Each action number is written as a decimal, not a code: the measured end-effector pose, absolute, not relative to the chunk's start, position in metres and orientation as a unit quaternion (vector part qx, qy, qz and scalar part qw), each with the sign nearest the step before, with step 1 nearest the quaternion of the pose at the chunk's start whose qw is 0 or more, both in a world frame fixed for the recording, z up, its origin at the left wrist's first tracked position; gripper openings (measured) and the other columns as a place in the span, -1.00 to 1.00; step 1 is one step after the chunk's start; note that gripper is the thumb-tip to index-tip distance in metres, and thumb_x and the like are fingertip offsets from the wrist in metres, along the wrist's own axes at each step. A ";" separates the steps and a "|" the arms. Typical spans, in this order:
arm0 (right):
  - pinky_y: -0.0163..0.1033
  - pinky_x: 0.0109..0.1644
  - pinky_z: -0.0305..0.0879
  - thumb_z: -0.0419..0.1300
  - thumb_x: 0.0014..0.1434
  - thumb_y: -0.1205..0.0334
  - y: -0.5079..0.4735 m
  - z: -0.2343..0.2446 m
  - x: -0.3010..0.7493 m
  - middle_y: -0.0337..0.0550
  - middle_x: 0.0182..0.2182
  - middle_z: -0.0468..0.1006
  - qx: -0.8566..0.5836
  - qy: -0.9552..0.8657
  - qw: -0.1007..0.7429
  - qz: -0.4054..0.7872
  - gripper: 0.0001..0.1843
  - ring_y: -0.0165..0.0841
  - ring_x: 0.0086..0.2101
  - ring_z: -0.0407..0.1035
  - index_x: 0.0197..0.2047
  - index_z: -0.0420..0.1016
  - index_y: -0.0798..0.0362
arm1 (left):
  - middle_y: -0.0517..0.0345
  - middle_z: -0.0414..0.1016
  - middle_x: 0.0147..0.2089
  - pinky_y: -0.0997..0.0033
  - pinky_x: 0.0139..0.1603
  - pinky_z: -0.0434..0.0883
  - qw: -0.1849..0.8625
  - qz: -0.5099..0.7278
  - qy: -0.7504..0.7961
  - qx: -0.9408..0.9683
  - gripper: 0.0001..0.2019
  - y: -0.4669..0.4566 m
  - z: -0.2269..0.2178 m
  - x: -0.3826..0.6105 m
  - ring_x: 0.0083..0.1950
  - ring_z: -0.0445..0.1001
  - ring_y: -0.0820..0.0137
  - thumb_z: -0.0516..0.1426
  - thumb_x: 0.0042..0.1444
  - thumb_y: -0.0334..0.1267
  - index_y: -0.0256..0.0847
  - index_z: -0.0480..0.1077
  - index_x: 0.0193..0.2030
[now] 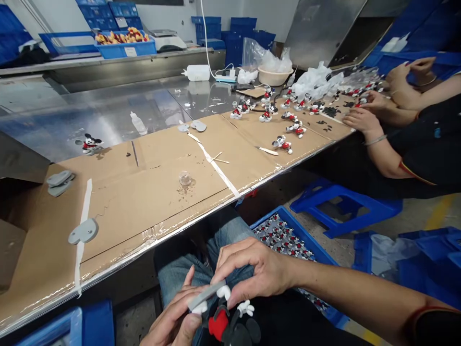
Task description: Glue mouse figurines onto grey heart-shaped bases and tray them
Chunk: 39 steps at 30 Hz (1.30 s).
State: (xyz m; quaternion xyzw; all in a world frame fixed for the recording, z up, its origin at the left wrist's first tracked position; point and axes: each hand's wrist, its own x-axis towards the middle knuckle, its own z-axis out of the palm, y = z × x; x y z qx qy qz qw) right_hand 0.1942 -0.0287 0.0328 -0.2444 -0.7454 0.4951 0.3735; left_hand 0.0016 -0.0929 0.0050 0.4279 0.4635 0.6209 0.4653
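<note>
Over my lap, my left hand (178,315) holds a flat grey base piece (206,295) between thumb and fingers. My right hand (252,271) pinches a black, red and white mouse figurine (230,322) from above, with its white feet against the grey piece. Both hands are closed on these parts, below the table's front edge.
A cardboard-covered table (144,192) carries grey bases (83,231), a small clear cup (185,178), one figurine (90,144) and several more figurines (284,120). A blue crate of figurines (284,238) sits by my knee. Another person's hands (363,117) work at the right, near a blue stool (345,206).
</note>
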 end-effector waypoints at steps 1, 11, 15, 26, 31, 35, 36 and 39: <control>-0.32 -0.22 0.39 0.25 0.14 -0.02 -0.029 0.033 0.194 -0.06 -0.34 0.57 -0.239 -0.748 0.376 0.492 -0.59 -0.44 -0.34 0.43 -0.17 0.57 0.20 | 0.17 0.64 -0.31 0.08 0.13 0.43 0.466 0.621 0.460 0.430 -0.86 -0.092 0.005 0.001 -0.27 0.60 0.27 0.33 -0.05 -0.15 -0.04 0.62 -0.31; -0.35 -0.25 0.37 0.31 0.08 0.02 -0.028 0.027 0.191 -0.08 -0.37 0.57 -0.259 -0.719 0.377 0.524 -0.60 -0.44 -0.37 0.43 -0.17 0.60 0.20 | 0.05 0.63 -0.41 -0.01 -0.04 0.52 0.486 0.599 0.511 0.380 -0.79 -0.094 -0.019 -0.009 -0.30 0.61 0.16 0.37 -0.15 -0.12 -0.17 0.61 -0.40; -0.35 -0.24 0.36 0.33 0.07 0.04 -0.030 0.025 0.191 -0.11 -0.37 0.56 -0.263 -0.710 0.377 0.534 -0.63 -0.45 -0.37 0.43 -0.17 0.60 0.17 | 0.05 0.62 -0.45 -0.02 -0.05 0.52 0.513 0.588 0.490 0.388 -0.80 -0.093 -0.021 -0.011 -0.34 0.61 0.16 0.39 -0.18 -0.13 -0.18 0.61 -0.42; -0.34 -0.24 0.36 0.32 0.07 0.01 -0.029 0.023 0.190 -0.09 -0.39 0.55 -0.241 -0.713 0.387 0.533 -0.60 -0.44 -0.38 0.41 -0.17 0.60 0.19 | 0.01 0.65 -0.36 -0.18 0.17 0.30 0.514 0.597 0.426 0.445 -0.86 -0.089 -0.019 -0.012 -0.32 0.61 0.20 0.31 -0.03 -0.24 -0.14 0.62 -0.28; -0.33 -0.24 0.36 0.33 0.07 0.02 -0.030 0.023 0.189 -0.09 -0.39 0.55 -0.241 -0.709 0.391 0.534 -0.60 -0.44 -0.38 0.41 -0.18 0.60 0.20 | 0.05 0.64 -0.39 -0.14 0.17 0.32 0.509 0.606 0.429 0.435 -0.85 -0.088 -0.015 -0.010 -0.34 0.61 0.21 0.34 -0.08 -0.22 -0.13 0.63 -0.32; -0.34 -0.25 0.35 0.34 0.04 0.02 -0.030 0.022 0.189 -0.09 -0.40 0.55 -0.245 -0.706 0.392 0.537 -0.59 -0.43 -0.38 0.41 -0.18 0.60 0.20 | 0.06 0.64 -0.43 -0.15 0.08 0.40 0.502 0.610 0.455 0.412 -0.83 -0.089 -0.016 -0.011 -0.35 0.61 0.16 0.38 -0.16 -0.20 -0.17 0.62 -0.38; -0.34 -0.25 0.35 0.34 0.04 0.02 -0.031 0.023 0.189 -0.09 -0.40 0.55 -0.246 -0.705 0.391 0.538 -0.59 -0.44 -0.39 0.41 -0.18 0.60 0.21 | 0.06 0.63 -0.43 -0.15 0.07 0.41 0.501 0.611 0.458 0.407 -0.82 -0.089 -0.016 -0.011 -0.36 0.61 0.16 0.38 -0.17 -0.20 -0.17 0.62 -0.39; -0.34 -0.26 0.35 0.34 0.05 0.00 -0.031 0.023 0.188 -0.09 -0.41 0.55 -0.248 -0.701 0.393 0.540 -0.59 -0.44 -0.39 0.41 -0.20 0.61 0.21 | 0.06 0.63 -0.44 -0.12 0.06 0.43 0.503 0.612 0.459 0.403 -0.82 -0.089 -0.016 -0.011 -0.37 0.61 0.17 0.39 -0.18 -0.20 -0.17 0.62 -0.39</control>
